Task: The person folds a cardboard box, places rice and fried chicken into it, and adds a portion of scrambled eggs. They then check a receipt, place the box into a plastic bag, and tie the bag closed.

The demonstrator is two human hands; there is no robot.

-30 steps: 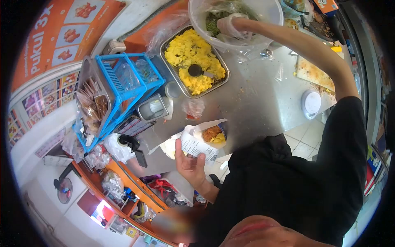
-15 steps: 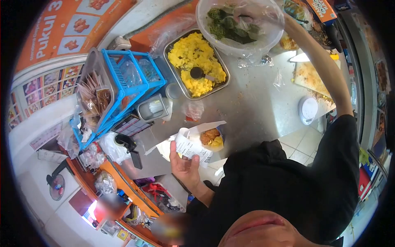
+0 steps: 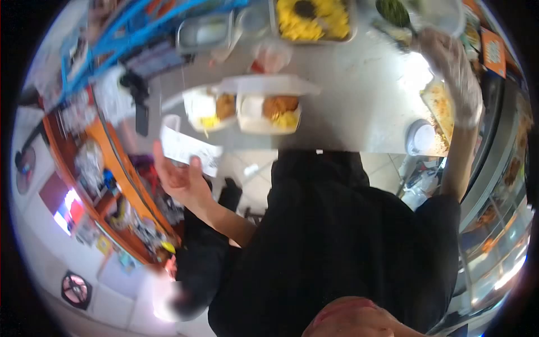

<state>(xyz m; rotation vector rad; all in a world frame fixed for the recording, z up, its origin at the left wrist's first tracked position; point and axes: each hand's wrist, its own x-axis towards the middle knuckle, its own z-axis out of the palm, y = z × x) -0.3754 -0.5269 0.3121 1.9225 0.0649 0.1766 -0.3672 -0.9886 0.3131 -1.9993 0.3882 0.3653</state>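
My left hand (image 3: 182,177) pinches a white printed receipt (image 3: 188,147) between thumb and fingers, off the front left of the steel counter. My right hand (image 3: 452,70), in a clear plastic glove, is raised over the counter's right side. It grips a dark spoon (image 3: 414,35), whose bowl carries chopped green food (image 3: 393,11); motion blurs it. Between my hands, two open paper boxes stand side by side at the counter's front edge. The left box (image 3: 195,112) and the right box (image 3: 252,124) each hold white rice, a brown fried piece and yellow food.
A tray of yellow food (image 3: 351,37) stands at the back, beside a small steel container (image 3: 205,35) and a blue rack (image 3: 112,42). A plastic bag (image 3: 272,56) lies behind the boxes. On the right are a round white scale (image 3: 421,138) and a stained cutting board (image 3: 438,106).
My view has shifted. My right hand has come out of the clear bowl with a spoonful of green food. My left hand has moved left with the receipt, uncovering both boxes.
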